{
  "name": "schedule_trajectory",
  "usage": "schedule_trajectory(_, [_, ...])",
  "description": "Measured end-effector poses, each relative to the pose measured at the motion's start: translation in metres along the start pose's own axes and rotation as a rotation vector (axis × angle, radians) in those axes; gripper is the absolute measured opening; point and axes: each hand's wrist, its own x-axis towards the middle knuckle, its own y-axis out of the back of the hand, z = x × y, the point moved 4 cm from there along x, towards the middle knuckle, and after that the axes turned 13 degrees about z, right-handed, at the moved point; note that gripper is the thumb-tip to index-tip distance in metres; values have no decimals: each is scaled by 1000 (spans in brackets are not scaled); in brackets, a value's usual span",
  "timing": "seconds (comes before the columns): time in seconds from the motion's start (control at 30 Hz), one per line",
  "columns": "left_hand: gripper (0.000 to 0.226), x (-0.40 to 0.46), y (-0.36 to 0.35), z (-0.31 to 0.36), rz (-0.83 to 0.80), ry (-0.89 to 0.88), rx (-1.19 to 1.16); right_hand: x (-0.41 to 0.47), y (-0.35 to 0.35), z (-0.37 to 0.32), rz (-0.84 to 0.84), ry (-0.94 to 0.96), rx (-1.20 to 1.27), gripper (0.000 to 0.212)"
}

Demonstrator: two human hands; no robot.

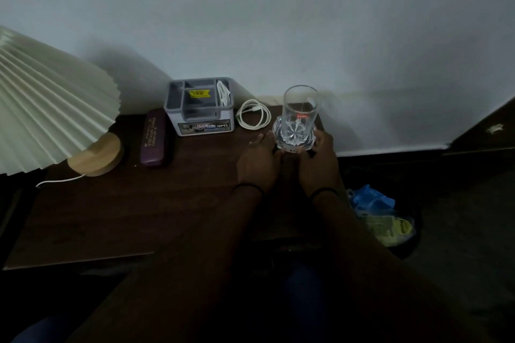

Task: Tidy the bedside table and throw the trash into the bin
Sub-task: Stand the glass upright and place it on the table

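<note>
We see bare forearms, a thin black band at each wrist: left hand [257, 160], right hand [317, 163]

Both arms reach forward, left hand [257, 160] and right hand [317, 160] close together, fingers extended.
</note>
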Motion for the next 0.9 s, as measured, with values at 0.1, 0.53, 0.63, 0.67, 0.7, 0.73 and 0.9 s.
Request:
schedule_trajectory(0.1, [55, 7, -4, 2, 39, -31, -16, 12, -9, 2, -6, 29, -41, 42])
schedule_trajectory(0.53, [56, 20, -2, 2, 124, -20, 148, 47, -29, -2, 0, 97, -105, 30])
schedule_trajectory(0.63, [50, 15, 6, -6, 225, 49, 120, 47, -29, -2, 24, 113, -112, 29])
schedule_trajectory(0.67, [52, 15, 9, -10, 246, 94, 126, 47, -29, -1, 27, 113, -104, 29])
schedule_trajectory(0.7, [56, 16, 12, -13, 253, 127, 141, 46, -29, -1, 28, 110, -103, 30])
schedule_trajectory(0.73, [60, 18, 13, -16, 248, 139, 165, 46, -30, -1, 29, 107, -93, 30])
schedule_trajectory(0.9, [51, 26, 13, -24, 190, 85, 318, 41, -27, -8, 25, 80, -63, 57])
